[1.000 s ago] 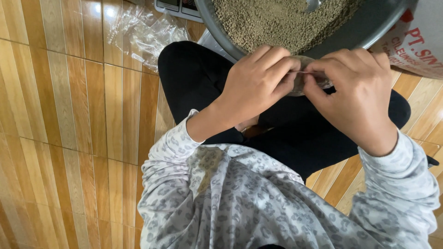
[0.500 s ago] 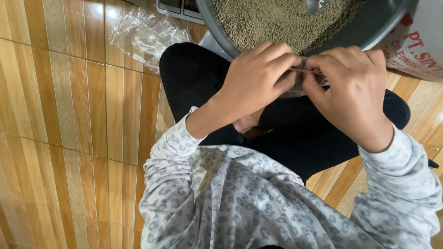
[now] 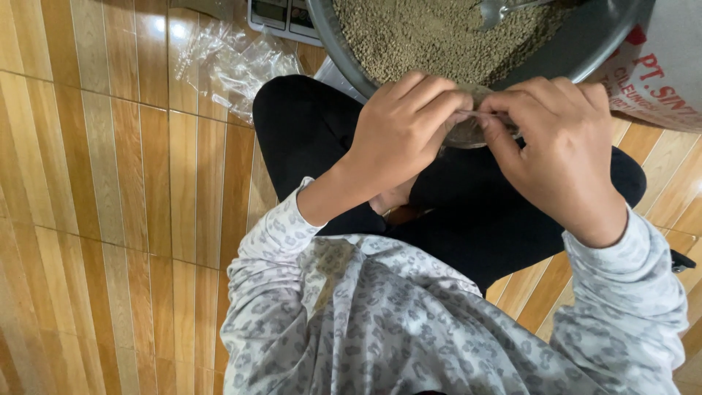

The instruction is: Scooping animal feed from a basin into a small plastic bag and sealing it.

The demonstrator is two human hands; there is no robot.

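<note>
My left hand (image 3: 404, 130) and my right hand (image 3: 557, 150) meet over my lap, both pinching the top edge of a small clear plastic bag (image 3: 468, 132) that holds brownish-green grains. The bag is mostly hidden behind my fingers. Just beyond my hands sits a large round metal basin (image 3: 585, 51) filled with the same grains, and a metal spoon (image 3: 501, 9) lies in it. I sit cross-legged in black trousers and a grey patterned long-sleeved top.
A pile of empty clear plastic bags (image 3: 230, 62) lies on the wooden plank floor (image 3: 110, 219) at the upper left. A digital scale (image 3: 285, 14) shows at the top edge. A white printed sack (image 3: 669, 73) stands at the right.
My hands have stayed together on the bag's top edge, with only small finger movements. The view has shifted slightly.
</note>
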